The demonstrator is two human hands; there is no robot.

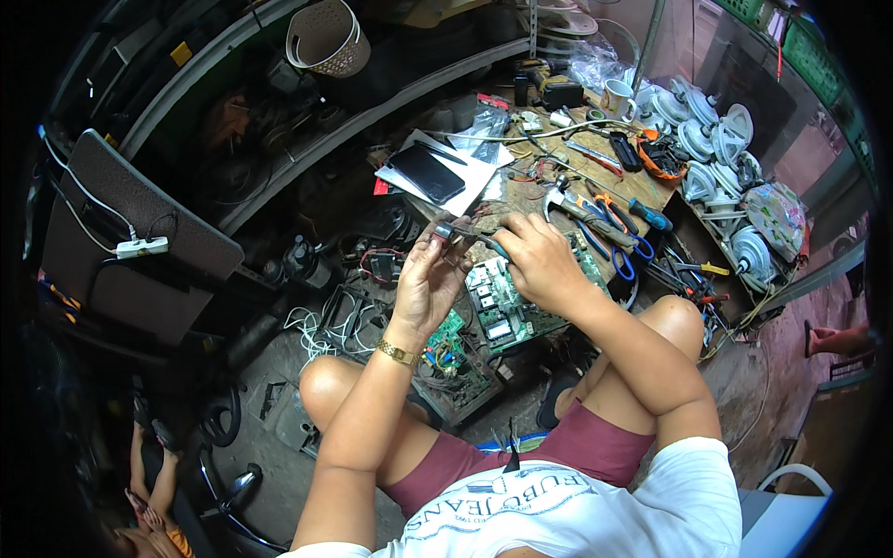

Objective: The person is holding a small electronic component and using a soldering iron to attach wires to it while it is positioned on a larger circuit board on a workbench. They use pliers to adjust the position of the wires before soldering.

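My left hand (430,279) is raised over the work area, its fingers pinching a small part (443,231) with a metallic and reddish look. My right hand (539,260) is closed around a slim tool (493,244) with a dark teal grip, whose thin end points at that part. The tool's exact kind is too small to tell. Below the hands, a large green circuit board (502,327) full of components lies tilted on the bench's near side. A smaller green board with coloured parts (445,353) sits beneath my left wrist.
A black phone (426,175) rests on white papers. Right of it are a hammer (558,197), blue-handled scissors (625,264), a blue screwdriver (650,215) and several pliers. White pulley-like wheels (696,139) are piled at the far right. White cables (321,335) lie left of the boards.
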